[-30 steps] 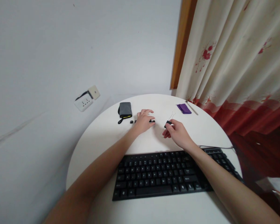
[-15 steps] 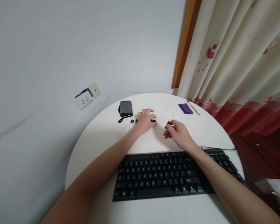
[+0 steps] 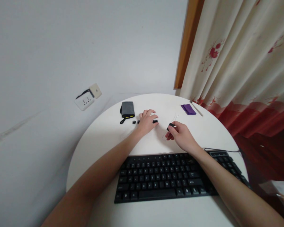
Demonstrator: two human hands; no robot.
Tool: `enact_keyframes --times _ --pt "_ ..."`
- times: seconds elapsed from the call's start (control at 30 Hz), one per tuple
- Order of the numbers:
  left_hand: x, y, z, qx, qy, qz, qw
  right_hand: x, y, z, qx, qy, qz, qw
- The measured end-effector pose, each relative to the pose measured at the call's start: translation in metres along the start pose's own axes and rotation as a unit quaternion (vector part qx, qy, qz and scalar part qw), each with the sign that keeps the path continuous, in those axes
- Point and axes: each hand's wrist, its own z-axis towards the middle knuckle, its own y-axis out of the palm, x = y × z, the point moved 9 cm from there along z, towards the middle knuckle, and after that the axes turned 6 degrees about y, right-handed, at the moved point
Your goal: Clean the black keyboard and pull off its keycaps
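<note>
Small black tool [image 3: 170, 125] at far tip of right hand [image 3: 182, 136]

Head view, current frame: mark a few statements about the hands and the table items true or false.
1. The right hand pinches a small black object above the table. True.
2. The left hand rests on the keyboard. False: it lies on the white table beyond the keyboard, among small black keycaps.
3. The grey pouch lies to the left of the left hand. True.
4. The purple cloth lies on the keyboard. False: it lies near the table's far edge, by the curtain.
</note>
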Motion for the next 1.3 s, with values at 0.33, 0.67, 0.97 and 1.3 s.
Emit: enact_keyframes --times 0.33,0.67,0.97,1.3 --pt "0.000 0.003 0.000 -0.009 -0.004 0.008 1.000 0.000 0.002 0.000 -0.009 -0.008 -0.004 1.000" --pt "0.005 -0.003 -0.004 -0.009 0.001 0.012 1.000 -0.003 0.003 -0.002 -0.016 -0.016 -0.004 1.000" --pt "0.009 -0.005 -0.005 -0.008 0.000 0.011 1.000 -0.006 0.004 -0.003 -0.018 -0.010 0.001 1.000" --pt "0.005 0.000 -0.003 -0.006 0.001 0.036 0.999 -0.004 0.004 -0.003 -0.020 -0.018 -0.004 1.000"
